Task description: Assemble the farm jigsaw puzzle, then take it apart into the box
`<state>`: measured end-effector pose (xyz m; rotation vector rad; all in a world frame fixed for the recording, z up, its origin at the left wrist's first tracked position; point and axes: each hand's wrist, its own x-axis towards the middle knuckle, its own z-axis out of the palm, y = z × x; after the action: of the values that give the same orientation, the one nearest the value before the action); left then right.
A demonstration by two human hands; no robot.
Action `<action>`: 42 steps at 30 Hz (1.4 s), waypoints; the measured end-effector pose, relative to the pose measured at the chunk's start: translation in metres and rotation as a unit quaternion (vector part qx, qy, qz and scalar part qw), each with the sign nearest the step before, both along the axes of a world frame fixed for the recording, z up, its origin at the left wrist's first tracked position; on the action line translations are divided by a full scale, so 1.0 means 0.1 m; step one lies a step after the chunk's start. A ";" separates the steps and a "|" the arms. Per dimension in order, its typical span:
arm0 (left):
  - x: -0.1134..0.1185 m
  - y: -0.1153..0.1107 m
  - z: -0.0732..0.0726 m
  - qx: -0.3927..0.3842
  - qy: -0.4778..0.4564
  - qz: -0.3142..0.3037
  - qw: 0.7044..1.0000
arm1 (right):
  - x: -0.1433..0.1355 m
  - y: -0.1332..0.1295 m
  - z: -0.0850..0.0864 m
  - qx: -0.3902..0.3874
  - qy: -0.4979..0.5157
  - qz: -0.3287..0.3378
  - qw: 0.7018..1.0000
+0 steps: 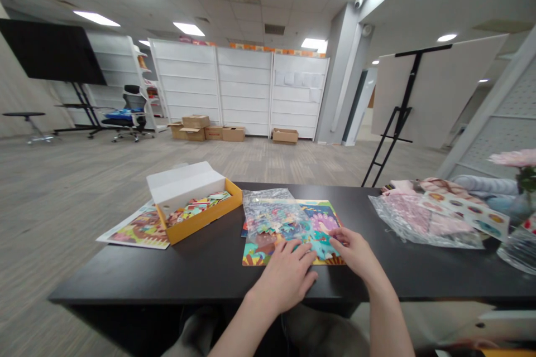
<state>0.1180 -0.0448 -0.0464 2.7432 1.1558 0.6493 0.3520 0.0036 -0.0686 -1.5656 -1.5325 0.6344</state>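
Observation:
A colourful illustrated sheet [254, 257], looking like a jigsaw picture, lies flat on the dark table in front of me. A clear plastic bag [268, 209] with small colourful pieces under or in it covers its upper left part. My left hand [290, 270] rests palm down on the lower middle of the sheet, fingers stretched out. At the sheet's right side, my right hand [350, 248] has its thumb and fingertips drawn together against the picture. Whatever is between those fingertips is too small to make out.
Left of the sheet, an open yellow box [205, 226] holds loose colourful pieces and partly covers a printed sheet [138, 228]. To the right lie a plastic-wrapped pink fabric [412, 215], a sticker card [464, 215] and a glass vase [521, 248] with flowers. The table's front edge [167, 300] is near my lap.

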 end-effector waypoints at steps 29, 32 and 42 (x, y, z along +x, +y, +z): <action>-0.06 0.04 0.05 0.033 -0.006 0.005 0.999 | -0.18 -0.06 0.23 0.062 0.086 0.021 0.994; -0.28 0.10 0.13 0.075 -0.041 0.046 0.995 | -0.25 -0.05 0.25 0.054 0.096 0.033 0.993; -0.72 0.31 -0.06 0.046 -0.046 0.192 0.979 | -0.73 -0.12 0.33 0.020 0.122 0.146 0.982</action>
<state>0.0465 -0.0134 -0.0523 2.5441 1.6905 0.8789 0.2788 -0.0085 -0.0360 -1.1918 -1.5869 0.9188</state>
